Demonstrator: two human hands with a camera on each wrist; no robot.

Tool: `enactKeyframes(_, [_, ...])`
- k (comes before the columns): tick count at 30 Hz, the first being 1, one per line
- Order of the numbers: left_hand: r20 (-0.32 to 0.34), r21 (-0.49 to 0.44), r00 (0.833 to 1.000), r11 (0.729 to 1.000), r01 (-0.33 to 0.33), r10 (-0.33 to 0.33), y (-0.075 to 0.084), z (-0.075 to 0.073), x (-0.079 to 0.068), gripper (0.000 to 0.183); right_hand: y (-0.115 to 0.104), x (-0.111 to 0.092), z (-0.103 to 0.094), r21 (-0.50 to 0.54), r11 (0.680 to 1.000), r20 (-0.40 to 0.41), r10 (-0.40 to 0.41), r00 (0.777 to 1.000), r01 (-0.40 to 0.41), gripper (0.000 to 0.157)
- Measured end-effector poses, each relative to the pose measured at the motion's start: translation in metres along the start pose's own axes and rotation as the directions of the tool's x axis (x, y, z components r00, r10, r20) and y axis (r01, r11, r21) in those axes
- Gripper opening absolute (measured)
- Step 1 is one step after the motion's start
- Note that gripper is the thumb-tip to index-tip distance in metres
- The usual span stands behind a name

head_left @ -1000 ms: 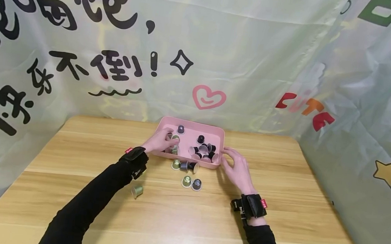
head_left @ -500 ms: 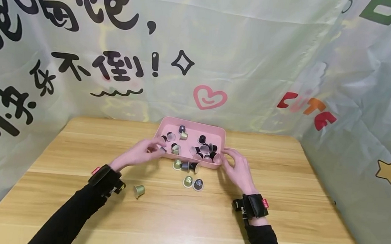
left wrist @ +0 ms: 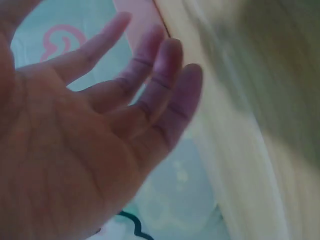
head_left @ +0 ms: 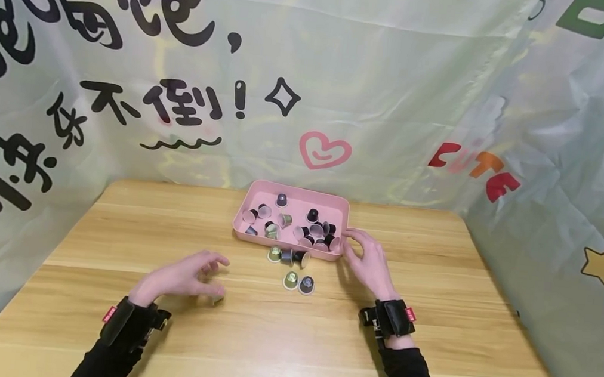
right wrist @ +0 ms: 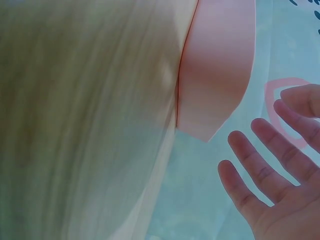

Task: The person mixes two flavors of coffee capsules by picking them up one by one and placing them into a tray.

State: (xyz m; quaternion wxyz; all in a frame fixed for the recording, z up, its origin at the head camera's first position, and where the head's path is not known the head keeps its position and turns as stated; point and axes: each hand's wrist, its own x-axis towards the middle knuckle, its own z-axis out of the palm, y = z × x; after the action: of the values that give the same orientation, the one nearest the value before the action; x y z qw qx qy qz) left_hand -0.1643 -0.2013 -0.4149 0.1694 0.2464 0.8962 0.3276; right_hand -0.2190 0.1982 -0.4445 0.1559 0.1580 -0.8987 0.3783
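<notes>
Capsule (head_left: 218,301) mostly hidden by left hand (head_left: 183,277); both hands' fingers apart, right hand (head_left: 371,267) near tray (head_left: 297,205).

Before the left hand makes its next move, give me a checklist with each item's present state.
1. Left hand free to take something: ok, fingers spread, nothing showing in the palm.
2. Capsule by the left thumb in clear sight: not ok, mostly hidden.
3. Left thumb touching that capsule: cannot tell.
4. Pink tray has bare floor: ok, patches show between its capsules.
5. Right hand out of the left's way: ok, it is at the tray's right end.
6. Right fingers touching the tray: cannot tell.
</notes>
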Motion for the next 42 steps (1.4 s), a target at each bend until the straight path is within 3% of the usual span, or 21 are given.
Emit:
enactKeyframes(5, [0.034, 0.008, 0.997, 0.997, 0.073, -0.073, 0.003, 0.008, -0.012, 0.077, 0.000, 0.000, 0.000, -0.002, 1.000, 0.005, 0.005, 1.000, -0.005, 0.029])
enactKeyframes(11, [0.043, 0.022, 0.992, 0.993, 0.117, -0.118, 0.004, 0.018, -0.015, 0.075, 0.001, 0.000, 0.001, -0.018, 1.000, 0.002, -0.002, 1.000, 0.002, 0.029])
enactKeyframes(22, [0.013, 0.054, 0.992, 0.990, 0.127, -0.127, 0.005, 0.027, -0.010, 0.047, 0.001, 0.000, 0.001, -0.036, 0.999, 0.010, 0.009, 1.000, -0.008, 0.030])
enactKeyframes(35, [0.006, 0.032, 0.989, 0.988, 0.149, -0.149, 0.005, 0.032, -0.007, 0.041, 0.000, -0.001, 0.001, -0.032, 0.999, 0.011, 0.014, 1.000, -0.014, 0.029])
enactKeyframes(42, [-0.011, 0.046, 0.993, 0.992, 0.116, -0.116, 0.006, 0.034, -0.004, 0.036, 0.000, 0.000, 0.001, -0.025, 1.000, 0.011, 0.017, 1.000, -0.016, 0.028])
